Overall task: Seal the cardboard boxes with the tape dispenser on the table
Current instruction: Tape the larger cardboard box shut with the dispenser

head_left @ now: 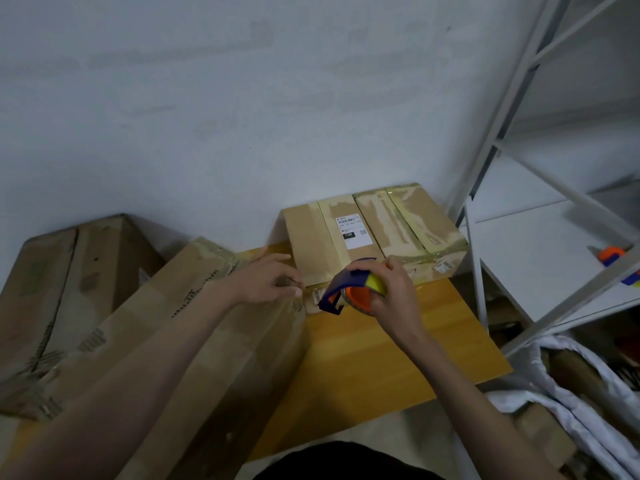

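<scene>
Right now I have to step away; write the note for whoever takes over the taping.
Right hand grips the tape dispenser at the near edge of the labelled box.
Left hand pinches something at that box's near left corner, probably the tape end; too blurred to be sure.
Labelled box sits at the back of the table, already carrying several strips.
Long box lies to its left, leaning over the table edge.
Left: finish this strip, then check the long box.

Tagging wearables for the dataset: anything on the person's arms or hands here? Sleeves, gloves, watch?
Nothing worn that the head view shows. Both forearms are bare to the frame's lower edge, with no sleeves or cuffs in view. The left hand and right hand carry no gloves, and no watch, band or ring can be made out on wrists or fingers.
</scene>
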{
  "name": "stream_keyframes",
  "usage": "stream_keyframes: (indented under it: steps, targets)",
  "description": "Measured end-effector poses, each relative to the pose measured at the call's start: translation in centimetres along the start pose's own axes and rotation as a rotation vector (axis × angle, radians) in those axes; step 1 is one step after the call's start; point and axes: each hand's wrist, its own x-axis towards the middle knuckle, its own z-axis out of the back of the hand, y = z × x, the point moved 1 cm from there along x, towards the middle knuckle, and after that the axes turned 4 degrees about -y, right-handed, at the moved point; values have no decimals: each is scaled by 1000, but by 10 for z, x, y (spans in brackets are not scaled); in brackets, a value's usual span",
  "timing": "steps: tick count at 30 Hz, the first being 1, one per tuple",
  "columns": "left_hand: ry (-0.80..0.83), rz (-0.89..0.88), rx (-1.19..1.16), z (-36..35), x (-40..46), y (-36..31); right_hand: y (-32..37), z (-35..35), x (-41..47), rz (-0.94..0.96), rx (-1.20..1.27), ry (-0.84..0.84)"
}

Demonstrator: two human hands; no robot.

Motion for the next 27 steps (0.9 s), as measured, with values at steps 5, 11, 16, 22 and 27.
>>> stream_keyframes:
  steps: [5,11,16,22,27]
  targets:
    - [-25,-1,71,-1,-4,-4,2,-2,-1,-32,40,-2]
    - [-418,-46,-1,-5,-25,10,10,1,-2,-65,126,-28]
    - [-475,-72,-85,-5,-37,33,17,-5,-2,-105,151,-98]
    - [-326,-27,-49,-2,-30,35,32,-17,0,-167,165,-156]
    - [-325,4,-145,6,-31,45,40,-24,1,-248,191,-184]
